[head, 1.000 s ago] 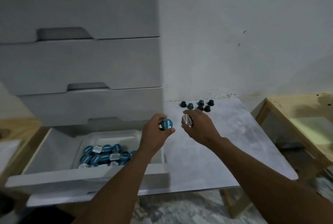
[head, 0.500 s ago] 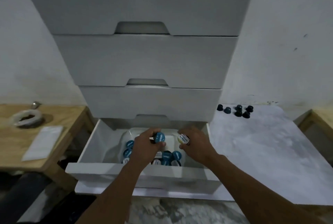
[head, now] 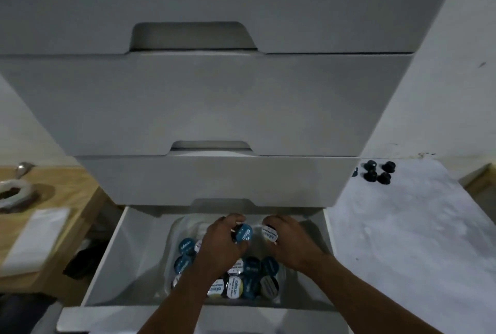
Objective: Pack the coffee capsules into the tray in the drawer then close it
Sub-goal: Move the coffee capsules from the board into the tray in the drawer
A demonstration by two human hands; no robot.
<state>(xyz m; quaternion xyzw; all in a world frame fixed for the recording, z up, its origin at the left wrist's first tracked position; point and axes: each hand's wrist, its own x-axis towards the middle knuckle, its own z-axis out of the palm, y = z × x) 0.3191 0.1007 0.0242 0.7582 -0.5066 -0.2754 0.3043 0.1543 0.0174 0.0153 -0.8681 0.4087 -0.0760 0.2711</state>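
At the far left stands a low wooden counter [head: 53,199] with a pale ring-shaped object [head: 13,195] and a white flat sheet [head: 37,237] lying on it. Next comes the white cabinet; its bottom drawer [head: 128,266] is pulled open, and a clear tray [head: 171,253] sits inside it, toward the right side of the drawer.

The tray already holds many packed capsules [head: 241,277], mostly blue lids and some white ones, gathered in the near half of it. The far half seems free.

The left hand [head: 222,245] is above the tray, its grip closed around a blue-lidded capsule [head: 243,233]. Just beside it, the right hand [head: 288,242] has its grip closed on a white-lidded capsule [head: 269,234]. Neither capsule is set down yet.

To the right of the cabinet is a grey marbled counter [head: 416,239]. At its far left corner, against the wall, a small group of dark loose capsules [head: 377,172] waits, well apart from the drawer.

So I judge the task is more than half done: these two must be placed, the few on the counter must follow, and the drawer must be pushed shut. The walls are plain white and the light is dim.
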